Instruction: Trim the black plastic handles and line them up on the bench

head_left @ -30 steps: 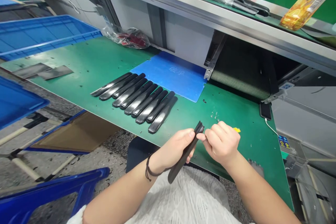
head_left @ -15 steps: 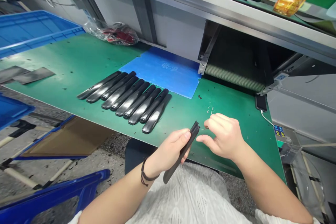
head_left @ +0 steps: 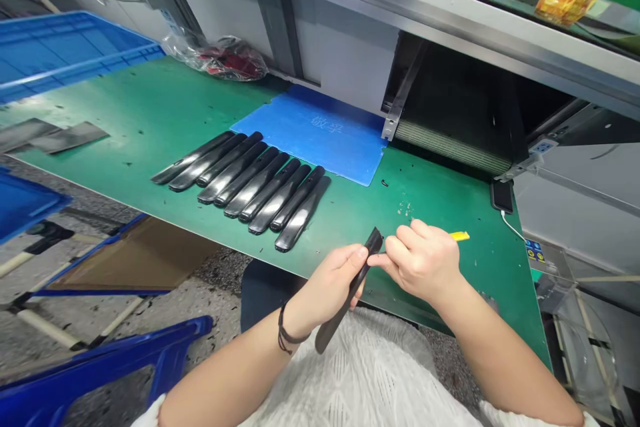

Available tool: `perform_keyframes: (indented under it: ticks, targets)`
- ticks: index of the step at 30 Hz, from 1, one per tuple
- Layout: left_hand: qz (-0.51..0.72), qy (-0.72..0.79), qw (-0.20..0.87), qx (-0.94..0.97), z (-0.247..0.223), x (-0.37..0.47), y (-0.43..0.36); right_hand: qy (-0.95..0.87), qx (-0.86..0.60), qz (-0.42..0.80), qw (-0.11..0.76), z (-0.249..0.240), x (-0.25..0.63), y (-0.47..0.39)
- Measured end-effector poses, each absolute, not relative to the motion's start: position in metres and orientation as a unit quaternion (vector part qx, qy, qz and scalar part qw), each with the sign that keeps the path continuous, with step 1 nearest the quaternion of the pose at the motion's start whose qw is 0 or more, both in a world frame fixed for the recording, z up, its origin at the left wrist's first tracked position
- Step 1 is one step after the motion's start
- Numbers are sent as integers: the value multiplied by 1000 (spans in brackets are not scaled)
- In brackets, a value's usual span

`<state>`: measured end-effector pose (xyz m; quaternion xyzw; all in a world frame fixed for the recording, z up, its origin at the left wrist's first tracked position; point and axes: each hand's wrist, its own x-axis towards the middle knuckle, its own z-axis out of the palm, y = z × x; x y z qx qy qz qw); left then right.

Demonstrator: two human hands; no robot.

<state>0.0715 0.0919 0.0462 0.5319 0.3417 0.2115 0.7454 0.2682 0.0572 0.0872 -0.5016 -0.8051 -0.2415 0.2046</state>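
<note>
My left hand (head_left: pixel 337 283) is closed around a long black plastic piece (head_left: pixel 334 328), holding it at a slant over the table's front edge. Close to the upper end of that piece is my right hand (head_left: pixel 420 257), its fingers curled round a slim yellow-handled tool (head_left: pixel 460 236). Only the yellow end sticks out behind the fist; the working tip is hidden by the fingers. The right thumb touches or nearly touches the black piece. To the left, a row of several similar glossy black pieces (head_left: pixel 267 190) lies side by side on the green table (head_left: pixel 135 113).
A blue sheet (head_left: pixel 320 130) lies behind the row. Blue crates (head_left: pixel 85 47) stand at the left, beside a clear bag with something red (head_left: pixel 233 60). A metal shelf (head_left: pixel 410 3) crosses overhead. A phone (head_left: pixel 501 197) on a cable rests at the right edge.
My right hand has moved left, its thumb closing in on the black piece. The tool's yellow end now shows behind the fist. My left hand keeps its hold; the view shifts slightly.
</note>
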Motion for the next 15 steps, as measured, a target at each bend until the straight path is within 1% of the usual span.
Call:
perform_keyframes:
  ticks: [2,5,10,15]
  targets:
    - [210,354,750,517,45,72,93,-817,-488,-188,241,78,269,53]
    - [224,371,730,529,44,72,95,-812,-492,-73,305,68,269,46]
    - [240,400,669,580,42,71,94,-663,-603,151,418,67,265,41]
    - [233,375,636,633,39,71,89,-531,-584,379,483,74,256,56]
